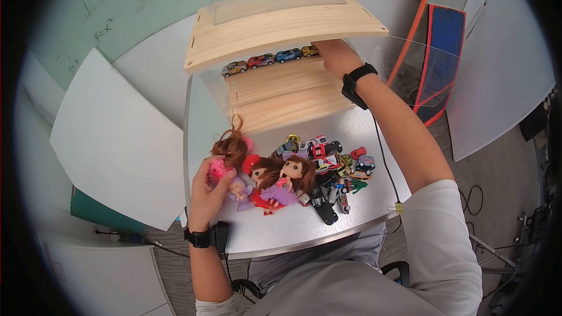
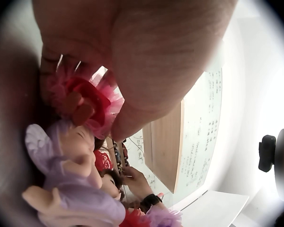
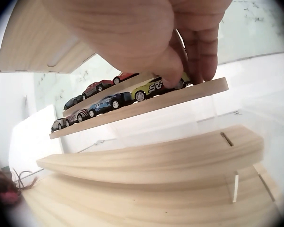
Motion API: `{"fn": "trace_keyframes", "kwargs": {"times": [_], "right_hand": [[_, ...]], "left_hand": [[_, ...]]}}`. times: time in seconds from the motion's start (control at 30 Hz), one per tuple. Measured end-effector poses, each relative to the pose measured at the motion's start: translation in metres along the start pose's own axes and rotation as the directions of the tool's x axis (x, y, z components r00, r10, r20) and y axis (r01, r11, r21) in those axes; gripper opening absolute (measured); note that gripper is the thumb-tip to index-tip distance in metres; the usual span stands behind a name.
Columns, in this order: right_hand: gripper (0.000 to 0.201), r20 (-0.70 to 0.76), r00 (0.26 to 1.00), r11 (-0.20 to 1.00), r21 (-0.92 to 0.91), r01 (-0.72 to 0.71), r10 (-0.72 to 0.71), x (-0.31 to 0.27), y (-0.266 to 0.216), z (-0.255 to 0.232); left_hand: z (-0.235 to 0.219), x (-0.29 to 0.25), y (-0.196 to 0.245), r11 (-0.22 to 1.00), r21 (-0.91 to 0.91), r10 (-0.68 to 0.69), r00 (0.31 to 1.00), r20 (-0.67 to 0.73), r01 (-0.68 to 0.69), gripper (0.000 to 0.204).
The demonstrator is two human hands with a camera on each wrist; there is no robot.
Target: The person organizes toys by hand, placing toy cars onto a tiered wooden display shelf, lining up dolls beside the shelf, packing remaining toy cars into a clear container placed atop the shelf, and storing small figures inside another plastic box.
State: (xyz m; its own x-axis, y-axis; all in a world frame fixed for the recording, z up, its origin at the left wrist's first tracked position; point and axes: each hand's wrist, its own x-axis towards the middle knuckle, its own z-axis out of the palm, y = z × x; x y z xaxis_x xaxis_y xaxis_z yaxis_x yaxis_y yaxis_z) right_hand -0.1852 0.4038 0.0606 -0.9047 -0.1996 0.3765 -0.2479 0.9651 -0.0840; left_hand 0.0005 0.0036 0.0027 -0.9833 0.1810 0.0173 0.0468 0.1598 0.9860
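My left hand grips a doll in a ruffled pink dress; its brown hair spreads on the table beyond. In the left wrist view, the pink skirt shows between thumb and fingers. Just below it is a purple winged baby figurine. Reaching under the top board, my right hand pinches a yellow toy car at the right end of a row on a narrow wooden ledge. Blue, red and silver toy cars stand left of it. The fingers hide the yellow car's front.
A second row of toy cars stands on a ledge behind. Lower wooden steps and clear side panels form the rack. On the metal table lie two more dolls and a heap of toy vehicles. A cable runs down the right side.
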Motion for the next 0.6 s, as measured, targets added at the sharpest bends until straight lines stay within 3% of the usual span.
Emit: {"fn": "trace_keyframes", "kwargs": {"times": [0.27,0.33,0.47,0.53,0.57,0.6], "right_hand": [[0.035,-0.039,0.999,1.000,0.015,0.007,-0.007,-0.003,0.000,0.003],[0.033,-0.145,0.988,0.994,-0.104,0.030,-0.045,-0.011,-0.007,-0.001],[0.038,-0.261,0.954,0.985,-0.118,0.123,-0.150,-0.043,-0.040,-0.030],[0.041,0.028,0.975,0.975,0.047,0.219,-0.220,-0.065,-0.050,-0.039],[0.041,0.032,0.974,0.974,0.051,0.221,-0.222,-0.074,-0.054,-0.044],[0.042,0.232,0.929,0.943,0.241,0.231,-0.287,-0.085,-0.057,-0.048]], "left_hand": [[0.001,-0.001,0.003,0.999,-0.035,-0.017,1.000,0.016,0.018,0.038],[-0.001,0.000,0.000,1.000,-0.007,0.003,1.000,0.011,-0.003,0.038],[0.000,-0.001,0.003,1.000,0.011,-0.007,1.000,0.010,0.007,0.038],[-0.001,-0.002,0.005,0.999,0.001,-0.040,0.999,0.030,0.040,0.039],[-0.002,-0.001,0.002,0.999,0.000,-0.046,0.999,0.027,0.046,0.039],[-0.003,0.001,-0.004,1.000,0.017,-0.016,1.000,0.022,0.016,0.038]]}}
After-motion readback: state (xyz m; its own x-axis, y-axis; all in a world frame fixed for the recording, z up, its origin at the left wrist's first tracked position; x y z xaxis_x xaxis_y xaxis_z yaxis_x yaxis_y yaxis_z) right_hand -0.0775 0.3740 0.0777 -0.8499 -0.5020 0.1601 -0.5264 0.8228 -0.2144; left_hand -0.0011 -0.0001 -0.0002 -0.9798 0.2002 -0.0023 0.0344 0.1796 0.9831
